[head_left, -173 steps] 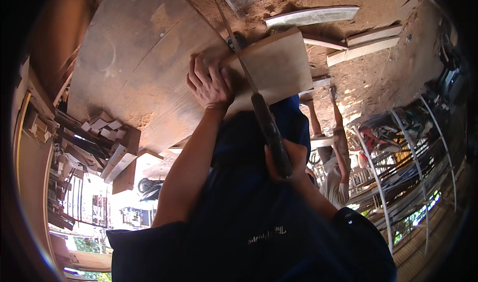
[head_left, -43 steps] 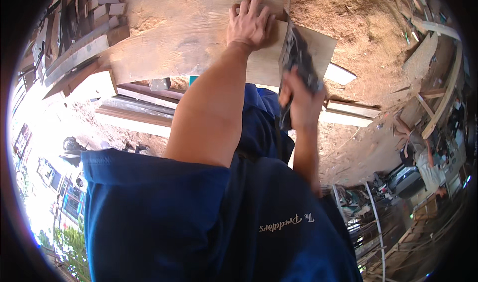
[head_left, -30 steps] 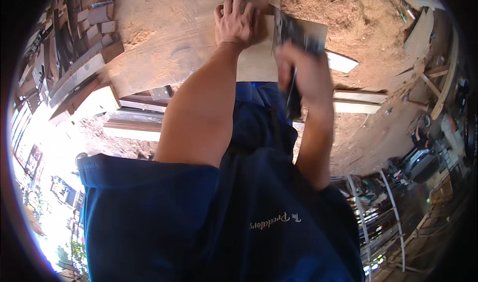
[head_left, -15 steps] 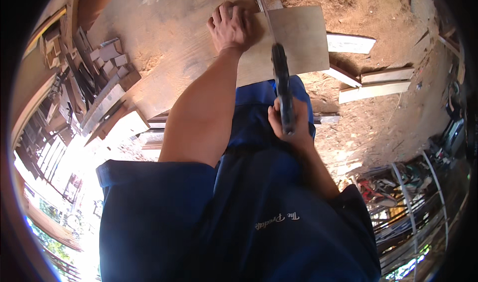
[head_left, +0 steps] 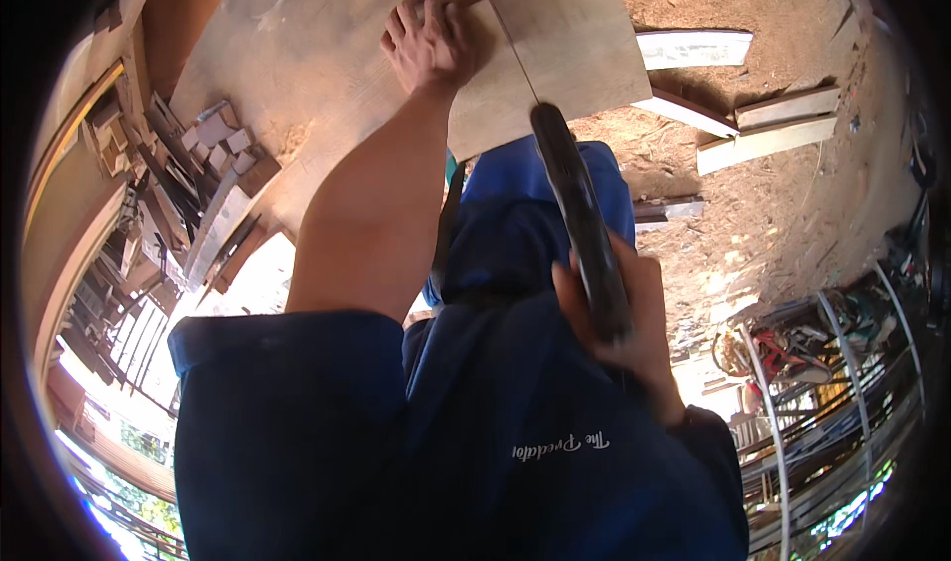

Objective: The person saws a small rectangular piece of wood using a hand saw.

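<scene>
A pale wooden board point(head_left: 580, 41) lies on a large dusty wooden panel point(head_left: 297, 56), its right part jutting past the panel's edge. My left hand point(head_left: 428, 44) presses down at the board's left side, fingers bent and closed against it. In my right hand point(head_left: 634, 304) is the black handle of a handsaw point(head_left: 580, 214), held near my body, with my fingers wrapped round it. A thin dark line crosses the board from its far edge toward the front end of the handle. The saw blade is seen edge-on and hardly shows.
Offcut strips point(head_left: 768, 130) lie on the sawdust-covered ground to the right, near a pale wood piece point(head_left: 693, 49). Stacked wood scraps point(head_left: 223, 155) sit at the left. A metal-barred rack point(head_left: 822, 363) with assorted items stands at the lower right.
My right hand has drawn the saw back toward my body and slightly right. The line across the board now shows plainly. My left hand stays on the board as the view shifts.
</scene>
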`<state>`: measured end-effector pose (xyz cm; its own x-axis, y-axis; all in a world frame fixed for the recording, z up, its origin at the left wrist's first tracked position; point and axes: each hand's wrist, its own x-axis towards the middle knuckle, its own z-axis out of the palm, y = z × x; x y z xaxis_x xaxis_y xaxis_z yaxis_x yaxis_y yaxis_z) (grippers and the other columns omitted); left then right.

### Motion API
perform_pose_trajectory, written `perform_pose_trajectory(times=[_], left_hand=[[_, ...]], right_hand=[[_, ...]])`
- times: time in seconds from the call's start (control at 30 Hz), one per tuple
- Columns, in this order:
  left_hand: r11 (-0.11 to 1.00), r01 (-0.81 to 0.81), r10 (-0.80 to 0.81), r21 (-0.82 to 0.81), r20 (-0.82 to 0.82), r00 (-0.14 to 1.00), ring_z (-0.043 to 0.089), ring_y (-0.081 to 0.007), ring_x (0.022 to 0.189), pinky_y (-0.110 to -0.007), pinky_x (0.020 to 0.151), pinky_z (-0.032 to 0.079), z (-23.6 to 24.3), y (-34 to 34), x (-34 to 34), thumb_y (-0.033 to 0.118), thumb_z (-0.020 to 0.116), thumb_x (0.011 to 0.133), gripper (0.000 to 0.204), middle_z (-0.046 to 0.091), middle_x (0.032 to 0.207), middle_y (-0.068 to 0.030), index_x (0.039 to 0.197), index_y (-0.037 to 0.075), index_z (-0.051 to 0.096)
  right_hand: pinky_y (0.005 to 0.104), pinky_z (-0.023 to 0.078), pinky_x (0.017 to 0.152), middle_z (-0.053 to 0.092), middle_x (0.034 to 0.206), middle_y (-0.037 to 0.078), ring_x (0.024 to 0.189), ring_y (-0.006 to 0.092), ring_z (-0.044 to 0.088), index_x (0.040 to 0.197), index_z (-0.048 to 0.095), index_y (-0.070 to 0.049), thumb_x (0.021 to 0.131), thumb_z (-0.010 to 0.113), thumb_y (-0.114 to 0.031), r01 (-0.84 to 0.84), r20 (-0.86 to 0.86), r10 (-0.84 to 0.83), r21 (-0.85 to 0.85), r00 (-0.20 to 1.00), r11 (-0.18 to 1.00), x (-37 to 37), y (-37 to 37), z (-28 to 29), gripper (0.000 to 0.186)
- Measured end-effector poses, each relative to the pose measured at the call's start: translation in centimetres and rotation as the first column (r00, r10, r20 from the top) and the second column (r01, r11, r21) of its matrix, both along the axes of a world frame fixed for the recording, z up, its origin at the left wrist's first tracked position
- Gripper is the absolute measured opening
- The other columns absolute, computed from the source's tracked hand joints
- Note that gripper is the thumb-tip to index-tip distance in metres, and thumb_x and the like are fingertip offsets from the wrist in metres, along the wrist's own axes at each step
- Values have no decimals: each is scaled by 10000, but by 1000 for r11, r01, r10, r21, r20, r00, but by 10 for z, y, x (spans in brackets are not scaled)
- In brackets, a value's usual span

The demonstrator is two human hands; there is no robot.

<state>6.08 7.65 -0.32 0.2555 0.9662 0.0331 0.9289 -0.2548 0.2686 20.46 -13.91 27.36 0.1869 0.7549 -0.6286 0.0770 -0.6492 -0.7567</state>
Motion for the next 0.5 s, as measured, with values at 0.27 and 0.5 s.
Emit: perform_pose_trajectory(times=[0.27,0.5], left_hand=[[999,15,-13,-45,46,999,455,-347,1283,-533,1044,348,-2,-6,-2,424,565,962,367,515,1349,-120,1171,129,626],[999,0,4,-42,107,994,464,-390,1253,-556,1032,359,6,0,8,390,542,949,381,521,1348,-166,1166,87,620]], right_hand=[[419,593,728,738,864,162,790,320,749,1137,689,-32,789,853,-231,-134,84,189,-439,978,888,15,3,95,432],[341,535,617,680,743,115,673,264,715,991,659,-8,813,815,-168,-61,225,109,-209,968,976,-10,9,18,286]])
